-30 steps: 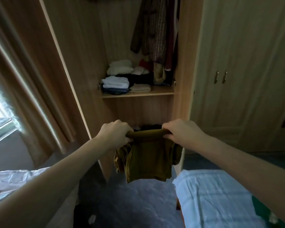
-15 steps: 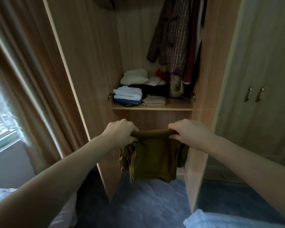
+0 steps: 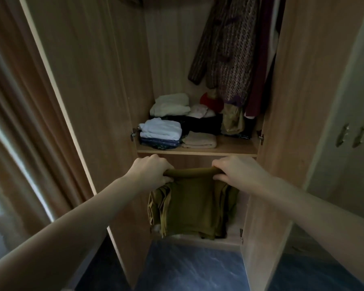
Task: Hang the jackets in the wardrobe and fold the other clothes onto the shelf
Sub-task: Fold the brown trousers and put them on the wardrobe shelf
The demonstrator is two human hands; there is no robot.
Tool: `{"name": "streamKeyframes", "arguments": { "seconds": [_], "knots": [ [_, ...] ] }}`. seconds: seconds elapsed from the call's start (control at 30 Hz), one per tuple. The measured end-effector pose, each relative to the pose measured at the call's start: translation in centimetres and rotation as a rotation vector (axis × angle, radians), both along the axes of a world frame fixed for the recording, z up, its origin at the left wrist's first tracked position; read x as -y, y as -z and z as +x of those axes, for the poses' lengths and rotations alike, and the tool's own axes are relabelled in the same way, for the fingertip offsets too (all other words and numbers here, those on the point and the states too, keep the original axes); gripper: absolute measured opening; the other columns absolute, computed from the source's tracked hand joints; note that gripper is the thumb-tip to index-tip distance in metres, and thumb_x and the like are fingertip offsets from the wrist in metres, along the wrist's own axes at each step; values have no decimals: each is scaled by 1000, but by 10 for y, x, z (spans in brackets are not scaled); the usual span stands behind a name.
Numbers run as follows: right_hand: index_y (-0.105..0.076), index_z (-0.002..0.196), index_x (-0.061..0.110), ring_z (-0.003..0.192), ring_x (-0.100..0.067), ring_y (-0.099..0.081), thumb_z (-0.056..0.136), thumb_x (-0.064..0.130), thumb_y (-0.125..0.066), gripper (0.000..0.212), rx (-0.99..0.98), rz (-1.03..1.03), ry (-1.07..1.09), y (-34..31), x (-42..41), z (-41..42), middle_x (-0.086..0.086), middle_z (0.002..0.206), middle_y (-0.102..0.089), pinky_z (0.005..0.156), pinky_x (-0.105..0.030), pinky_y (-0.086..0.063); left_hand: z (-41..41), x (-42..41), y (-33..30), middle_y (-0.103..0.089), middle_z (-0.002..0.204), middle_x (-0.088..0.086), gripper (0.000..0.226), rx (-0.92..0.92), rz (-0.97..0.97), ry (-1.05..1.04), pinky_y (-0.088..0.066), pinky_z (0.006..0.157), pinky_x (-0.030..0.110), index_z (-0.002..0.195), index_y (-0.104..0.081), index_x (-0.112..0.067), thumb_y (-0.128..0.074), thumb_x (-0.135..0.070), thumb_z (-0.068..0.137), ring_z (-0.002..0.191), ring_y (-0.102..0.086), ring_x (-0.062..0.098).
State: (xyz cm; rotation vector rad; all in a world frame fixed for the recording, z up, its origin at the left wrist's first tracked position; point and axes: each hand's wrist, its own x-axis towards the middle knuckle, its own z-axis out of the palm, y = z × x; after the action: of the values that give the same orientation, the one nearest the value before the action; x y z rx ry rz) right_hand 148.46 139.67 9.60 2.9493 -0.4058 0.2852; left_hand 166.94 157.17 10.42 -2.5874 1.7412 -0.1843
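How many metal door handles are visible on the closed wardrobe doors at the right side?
2. The left handle and the right handle sit side by side on the closed doors, at the right edge of the view. Others may be hidden outside the frame.

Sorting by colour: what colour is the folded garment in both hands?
Olive-mustard garment, head view.

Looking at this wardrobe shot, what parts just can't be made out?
All in the head view:
- Rail and hangers: cut off by the top edge above the knitted cardigan.
- Bottom compartment: hidden behind the folded olive garment.
- Fingertips of left hand and right hand: curled under that garment.
- Dark folded pile: too dim to identify.
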Motion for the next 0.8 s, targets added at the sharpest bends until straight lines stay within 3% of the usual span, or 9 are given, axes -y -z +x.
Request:
{"name": "streamKeyframes", "arguments": {
  "seconds": [0.23, 0.63, 0.8],
  "knots": [
    [-55, 108, 26, 98, -19, -61, 96, 44, -51, 22, 49, -32, 45, -19, 61, 100, 4, 109, -62, 70, -37, -51, 114, 72, -12, -63, 98, -7, 24, 101, -82, 21, -52, 70, 35, 105, -66, -32, -58, -49, 91, 90, -61, 18],
    [-55, 111, 21, 95, -22, -62, 97, 42, -50, 26, 55, -42, 123, 14, 172, 195, 3, 104, -61, 67, -35, -49, 216, 197, 20, -64, 102, -2, 20, -7, -67, 74, -51, 75, 37, 104, -66, -34, -60, -46, 91, 96, -60, 22],
    [-56, 114, 23, 94, -20, -62, 98, 42, -49, 26, 23, -6, 124, 39, 237, 230, 2, 105, -61, 70, -37, -52, 249, 261, 50, -62, 107, 2, 28, -8, -30, 88, -39, 68, 30, 109, -64, -28, -56, -49, 92, 101, -58, 23]
  ]
}}
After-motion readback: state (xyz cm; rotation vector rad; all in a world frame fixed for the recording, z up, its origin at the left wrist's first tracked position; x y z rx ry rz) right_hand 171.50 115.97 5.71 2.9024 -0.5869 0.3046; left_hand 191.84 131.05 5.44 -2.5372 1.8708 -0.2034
